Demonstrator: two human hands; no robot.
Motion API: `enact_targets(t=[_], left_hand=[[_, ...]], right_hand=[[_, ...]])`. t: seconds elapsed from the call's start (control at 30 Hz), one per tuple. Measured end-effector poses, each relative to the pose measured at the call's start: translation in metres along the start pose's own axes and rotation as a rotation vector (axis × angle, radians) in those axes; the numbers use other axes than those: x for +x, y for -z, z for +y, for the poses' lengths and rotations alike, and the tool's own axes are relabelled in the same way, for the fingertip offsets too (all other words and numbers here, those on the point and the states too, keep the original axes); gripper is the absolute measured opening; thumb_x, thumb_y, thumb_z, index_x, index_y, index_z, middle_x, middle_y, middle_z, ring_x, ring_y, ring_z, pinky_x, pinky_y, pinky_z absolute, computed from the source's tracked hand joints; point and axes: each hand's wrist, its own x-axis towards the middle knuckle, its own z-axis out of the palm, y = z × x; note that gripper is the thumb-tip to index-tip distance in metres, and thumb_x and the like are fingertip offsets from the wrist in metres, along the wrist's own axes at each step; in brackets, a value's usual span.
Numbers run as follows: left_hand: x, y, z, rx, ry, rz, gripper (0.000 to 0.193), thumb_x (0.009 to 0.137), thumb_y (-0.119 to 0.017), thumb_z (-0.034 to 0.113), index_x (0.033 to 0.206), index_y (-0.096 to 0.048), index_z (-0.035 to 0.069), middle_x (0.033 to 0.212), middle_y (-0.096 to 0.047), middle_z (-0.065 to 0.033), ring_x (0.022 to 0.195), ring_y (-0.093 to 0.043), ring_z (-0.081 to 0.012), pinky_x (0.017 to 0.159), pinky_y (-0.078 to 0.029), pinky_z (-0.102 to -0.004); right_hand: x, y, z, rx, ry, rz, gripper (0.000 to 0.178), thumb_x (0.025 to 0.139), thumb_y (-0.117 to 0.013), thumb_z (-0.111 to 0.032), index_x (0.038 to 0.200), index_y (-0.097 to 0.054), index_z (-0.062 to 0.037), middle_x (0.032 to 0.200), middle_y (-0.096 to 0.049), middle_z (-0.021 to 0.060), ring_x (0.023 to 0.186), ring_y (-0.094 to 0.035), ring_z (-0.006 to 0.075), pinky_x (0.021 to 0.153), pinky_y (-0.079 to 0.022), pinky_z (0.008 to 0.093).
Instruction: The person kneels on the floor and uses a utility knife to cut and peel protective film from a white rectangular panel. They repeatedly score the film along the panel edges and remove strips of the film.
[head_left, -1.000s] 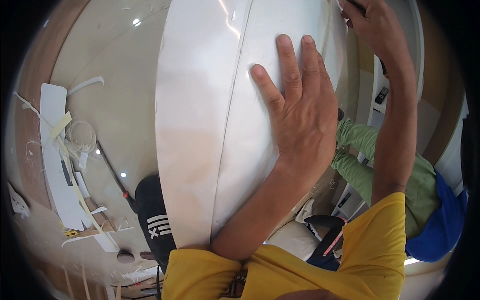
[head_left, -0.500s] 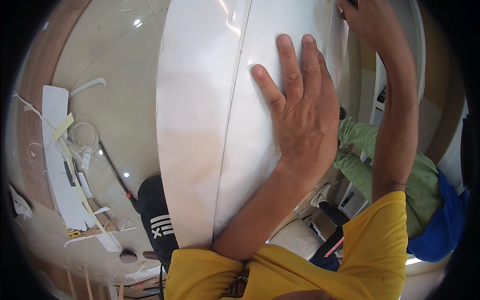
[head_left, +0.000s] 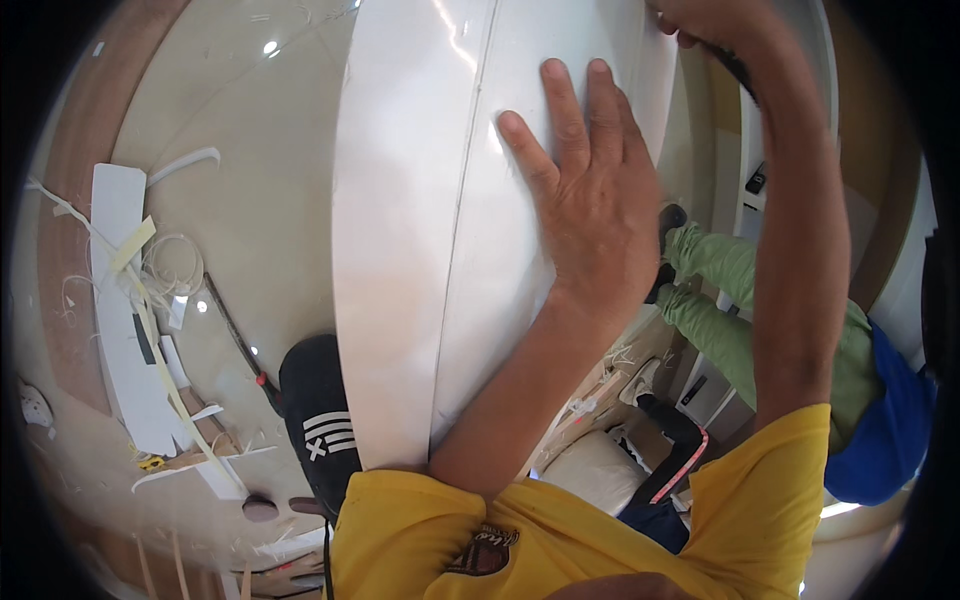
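Note:
A long white panel [head_left: 400, 230], with a dark seam running along its length, stretches from against my yellow shirt to the top of the head view. My left hand [head_left: 595, 190] lies open on it, fingers spread, right of the seam. The leftmost fingers press flat, while the one furthest right is partly hidden. At the panel's far right edge is my right hand [head_left: 715, 20], its fingers curled closed. Something dark [head_left: 738, 68] shows under that hand; its kind is hidden. The upper part of this hand is cut off by the frame.
On the floor at left lie a white strip [head_left: 125, 300], curled offcuts and a long thin tool [head_left: 235, 330]. A rounded black thing with white stripes [head_left: 320, 420] adjoins the panel's near left. At right are a person in green trousers [head_left: 720, 270] and another dark trouser leg [head_left: 675, 435].
My right hand has come a little nearer and left along the panel's edge, showing more of the dark thing. My left hand has shifted slightly left in view; the panel's left edge appears further right.

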Motion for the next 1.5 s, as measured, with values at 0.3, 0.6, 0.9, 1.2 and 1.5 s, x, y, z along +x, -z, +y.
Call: enact_targets(t=[0.3, 0.6, 0.9, 1.2, 1.5], left_hand=[[0.001, 0.003, -0.003, 0.072, 0.019, -0.085, 0.070, 0.085, -0.080, 0.029, 0.141, -0.055, -0.005, 0.162, -0.037, -0.0117, 0.157, -0.013, -0.0449, 0.117, 0.006, -0.0762], [0.001, 0.004, 0.003, 0.121, 0.001, -0.076, 0.062, 0.087, -0.077, 0.034, 0.137, -0.064, 0.000, 0.159, -0.046, -0.0170, 0.157, -0.018, -0.0419, 0.120, 0.010, -0.0717], [-0.038, 0.173, -0.005, 0.213, -0.514, -0.126, 0.051, 0.095, -0.074, 0.026, 0.139, -0.061, 0.003, 0.151, -0.055, -0.0171, 0.145, -0.046, -0.0372, 0.118, -0.037, -0.0504], [-0.269, 0.438, -0.108, 0.352, -0.035, -0.503, 0.054, 0.091, -0.076, 0.019, 0.138, -0.060, -0.001, 0.136, -0.065, -0.0202, 0.126, -0.062, -0.0358, 0.111, -0.045, -0.0478], [-0.303, 0.313, -0.158, -0.404, 0.375, -0.165, 0.070, 0.096, -0.076, 0.025, 0.149, -0.046, -0.009, 0.127, -0.069, -0.0230, 0.115, -0.067, -0.0244, 0.100, -0.051, -0.0339]], right_hand=[[-0.158, -0.085, 0.030, 0.814, -0.252, 0.365, 0.027, 0.099, -0.061, -0.017, 0.081, -0.064, 0.0020, 0.069, -0.062, 0.0084, 0.065, -0.058, 0.0129, 0.062, -0.047, 0.0321], [-0.478, -0.192, -0.021, 1.482, -0.672, -0.523, 0.034, 0.093, -0.079, -0.024, 0.114, -0.068, 0.0006, 0.081, -0.066, 0.0027, 0.050, -0.055, 0.0068, 0.045, -0.044, 0.0261], [-0.573, -0.186, -0.047, 1.563, -0.518, -0.675, 0.052, 0.089, -0.083, -0.032, 0.122, -0.064, 0.0036, 0.070, -0.064, 0.0051, 0.047, -0.056, 0.0104, 0.043, -0.046, 0.0276], [-0.628, -0.250, -0.101, 1.903, -0.582, -0.452, 0.035, 0.092, -0.080, -0.028, 0.107, -0.067, 0.0005, 0.086, -0.070, 0.0058, 0.054, -0.052, 0.0086, 0.045, -0.048, 0.0269], [-0.653, -0.274, -0.136, 2.201, -0.604, -0.271, 0.034, 0.094, -0.078, -0.026, 0.114, -0.065, -0.0023, 0.103, -0.075, 0.0065, 0.056, -0.052, 0.0049, 0.045, -0.047, 0.0240]])
